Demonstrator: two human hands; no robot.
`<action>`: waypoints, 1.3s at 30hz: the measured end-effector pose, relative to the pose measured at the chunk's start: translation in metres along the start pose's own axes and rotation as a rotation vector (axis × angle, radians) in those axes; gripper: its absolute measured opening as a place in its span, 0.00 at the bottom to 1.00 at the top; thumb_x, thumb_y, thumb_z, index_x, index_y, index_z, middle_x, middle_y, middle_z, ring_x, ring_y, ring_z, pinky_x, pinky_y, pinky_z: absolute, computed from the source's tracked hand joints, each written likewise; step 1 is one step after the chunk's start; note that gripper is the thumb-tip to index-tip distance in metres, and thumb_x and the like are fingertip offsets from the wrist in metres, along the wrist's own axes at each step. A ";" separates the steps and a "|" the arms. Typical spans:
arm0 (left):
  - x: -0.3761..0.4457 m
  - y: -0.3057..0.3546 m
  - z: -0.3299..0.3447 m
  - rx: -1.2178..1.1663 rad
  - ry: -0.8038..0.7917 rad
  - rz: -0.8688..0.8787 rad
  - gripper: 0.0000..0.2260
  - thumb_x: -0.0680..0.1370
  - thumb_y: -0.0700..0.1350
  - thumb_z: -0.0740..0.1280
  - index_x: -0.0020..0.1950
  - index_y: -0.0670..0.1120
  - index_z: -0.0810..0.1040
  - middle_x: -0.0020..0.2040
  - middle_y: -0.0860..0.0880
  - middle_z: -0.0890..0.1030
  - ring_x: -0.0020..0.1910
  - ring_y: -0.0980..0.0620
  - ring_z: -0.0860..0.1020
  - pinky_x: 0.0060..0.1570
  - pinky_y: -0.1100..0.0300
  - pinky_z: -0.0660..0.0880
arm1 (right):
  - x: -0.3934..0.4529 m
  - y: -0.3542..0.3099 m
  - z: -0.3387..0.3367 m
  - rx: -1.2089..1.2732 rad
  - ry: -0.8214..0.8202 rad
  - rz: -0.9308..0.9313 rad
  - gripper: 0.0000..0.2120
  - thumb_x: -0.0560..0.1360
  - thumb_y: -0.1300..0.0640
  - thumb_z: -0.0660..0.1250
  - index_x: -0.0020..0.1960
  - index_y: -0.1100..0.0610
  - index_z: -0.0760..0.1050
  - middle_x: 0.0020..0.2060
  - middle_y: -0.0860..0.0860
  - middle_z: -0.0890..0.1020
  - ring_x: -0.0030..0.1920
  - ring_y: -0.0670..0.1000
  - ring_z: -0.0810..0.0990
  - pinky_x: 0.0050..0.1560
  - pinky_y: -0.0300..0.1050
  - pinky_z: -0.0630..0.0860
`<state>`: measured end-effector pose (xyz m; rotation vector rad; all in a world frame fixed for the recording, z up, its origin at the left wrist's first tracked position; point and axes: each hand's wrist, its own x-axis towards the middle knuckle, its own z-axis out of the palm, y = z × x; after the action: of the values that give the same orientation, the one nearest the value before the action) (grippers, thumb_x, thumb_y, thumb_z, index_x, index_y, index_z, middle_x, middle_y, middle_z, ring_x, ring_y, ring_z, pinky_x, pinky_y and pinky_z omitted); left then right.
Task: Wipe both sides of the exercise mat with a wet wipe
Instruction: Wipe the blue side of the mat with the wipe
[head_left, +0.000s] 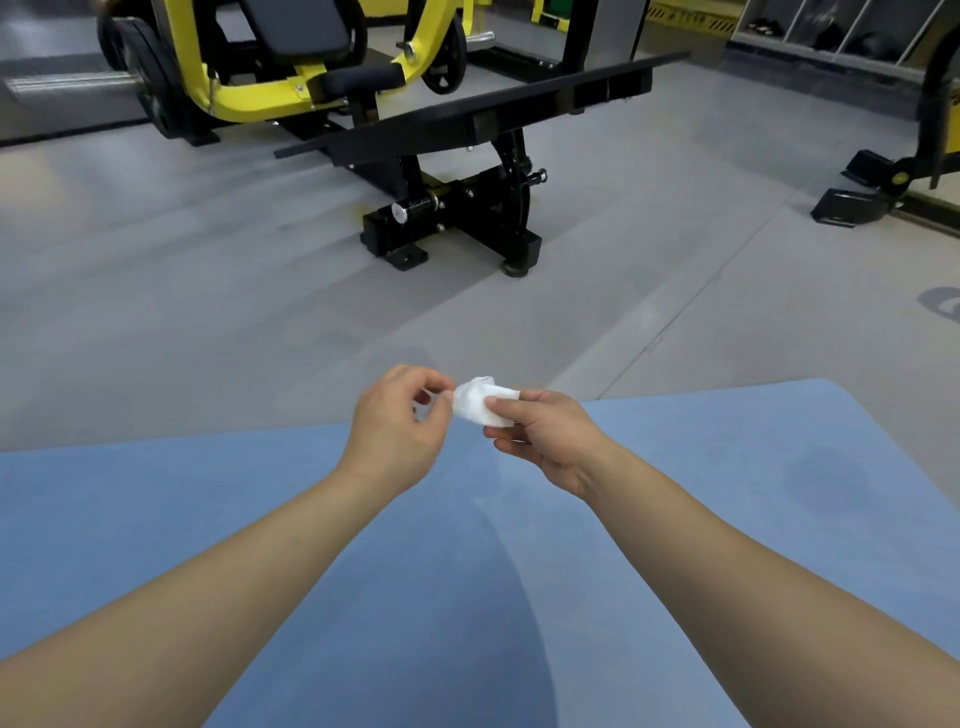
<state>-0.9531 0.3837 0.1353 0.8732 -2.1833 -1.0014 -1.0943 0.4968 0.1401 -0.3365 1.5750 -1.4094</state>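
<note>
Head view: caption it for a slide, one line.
Both hands, left and right, pinch a crumpled wet wipe above the blue exercise mat.

Your forearms hide mat (701, 467) beneath; mat cut off left, right, bottom. Wipe (475, 402) part-hidden behind right fingers (506, 405).

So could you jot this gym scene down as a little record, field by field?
place: gym floor
mat: blue exercise mat, lying flat
wipe: white wet wipe, bunched, held above the mat's far edge
left hand: pinches the wipe's end
right hand: grips the wipe
behind: black and yellow weight machine
</note>
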 end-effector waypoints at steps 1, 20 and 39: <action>-0.002 0.003 0.003 -0.055 -0.062 -0.044 0.04 0.80 0.45 0.68 0.52 0.50 0.83 0.45 0.58 0.81 0.42 0.64 0.78 0.43 0.66 0.71 | -0.001 0.001 0.003 -0.011 -0.013 -0.013 0.10 0.78 0.58 0.69 0.58 0.60 0.79 0.46 0.53 0.84 0.43 0.49 0.83 0.49 0.43 0.79; -0.002 -0.032 0.007 -0.825 -0.319 -0.705 0.07 0.79 0.39 0.70 0.57 0.43 0.79 0.49 0.46 0.85 0.46 0.50 0.84 0.52 0.55 0.78 | 0.007 0.034 0.023 0.137 -0.069 0.093 0.12 0.78 0.55 0.69 0.60 0.57 0.79 0.50 0.51 0.85 0.50 0.50 0.82 0.56 0.46 0.78; -0.031 -0.222 0.080 0.814 -0.789 0.004 0.36 0.81 0.64 0.55 0.82 0.48 0.49 0.83 0.49 0.45 0.81 0.44 0.43 0.78 0.42 0.48 | 0.030 0.198 -0.019 -1.033 0.522 0.131 0.04 0.76 0.51 0.61 0.49 0.50 0.73 0.43 0.46 0.79 0.41 0.51 0.78 0.40 0.46 0.76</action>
<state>-0.9204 0.3291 -0.0945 0.8804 -3.3779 -0.4407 -1.0492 0.5446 -0.0496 -0.4648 2.6350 -0.4776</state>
